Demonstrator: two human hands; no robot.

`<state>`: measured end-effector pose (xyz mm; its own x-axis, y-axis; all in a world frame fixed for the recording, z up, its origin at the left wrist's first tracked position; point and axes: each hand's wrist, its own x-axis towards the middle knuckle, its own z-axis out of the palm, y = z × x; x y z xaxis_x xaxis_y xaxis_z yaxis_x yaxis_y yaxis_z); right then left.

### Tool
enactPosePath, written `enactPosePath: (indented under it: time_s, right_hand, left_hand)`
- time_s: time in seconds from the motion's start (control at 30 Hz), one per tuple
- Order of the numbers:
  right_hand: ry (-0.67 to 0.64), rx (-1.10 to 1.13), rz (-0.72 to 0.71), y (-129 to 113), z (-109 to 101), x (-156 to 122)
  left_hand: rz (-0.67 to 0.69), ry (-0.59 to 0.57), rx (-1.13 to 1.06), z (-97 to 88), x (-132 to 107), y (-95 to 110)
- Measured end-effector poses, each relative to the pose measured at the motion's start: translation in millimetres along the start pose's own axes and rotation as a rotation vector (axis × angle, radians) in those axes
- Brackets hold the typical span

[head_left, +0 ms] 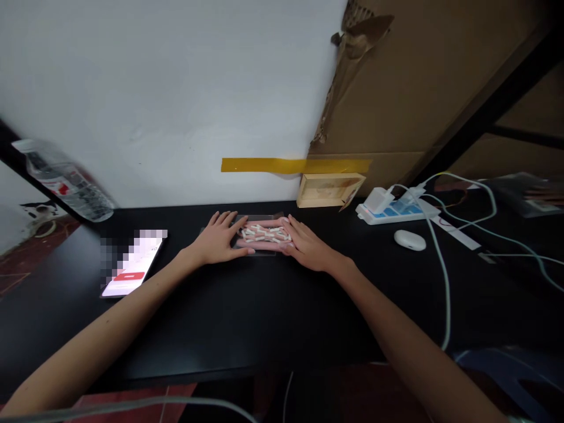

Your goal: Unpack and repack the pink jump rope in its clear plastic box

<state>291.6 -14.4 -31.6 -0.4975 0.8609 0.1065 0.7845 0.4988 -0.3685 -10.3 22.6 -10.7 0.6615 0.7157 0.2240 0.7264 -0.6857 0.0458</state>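
In the middle of the black table lies a shallow pink tray or pouch filled with several small white rod-shaped pieces. Clear plastic shows around it; whether this is a bag or a sheet, I cannot make out. My left hand rests at its left end, fingers spread, thumb and index finger touching the plastic. At the right end lies my right hand, its fingers stretched flat over the pink edge and its thumb along the near side. Both palms face down.
A lit phone lies on the left, with a plastic bottle behind it. Against the back wall leans a small wooden frame. To the right are a power strip with chargers, a white earbud case and loose cables.
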Motion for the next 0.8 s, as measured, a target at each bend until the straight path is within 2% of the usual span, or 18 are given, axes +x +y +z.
enactPosePath:
  time_s: [0.13, 0.27, 0.37, 0.5, 0.67, 0.8]
  right_hand:
    - [-0.015, 0.075, 0.021, 1, -10, -2]
    - [-0.036, 0.148, 0.06, 18, -29, -9]
    - [-0.029, 0.19, 0.07, 28, -35, -11]
    - [-0.034, 0.192, 0.056, 27, -28, -7]
    - [0.027, 0.215, -0.074, 20, -17, -1]
    - [0.058, 0.195, -0.113, 16, -11, 2]
  left_hand:
    - [0.016, -0.011, 0.011, -1.5, 0, -4]
    - [0.021, -0.022, 0.031, -1.9, 0, -6]
    - [0.025, -0.029, 0.034, -2.5, 0, -5]
    - [0.023, -0.023, 0.034, -2.8, 0, -4]
    - [0.035, -0.008, 0.039, -2.4, 0, -4]
    - [0.041, -0.011, 0.02, -2.9, -1, -3]
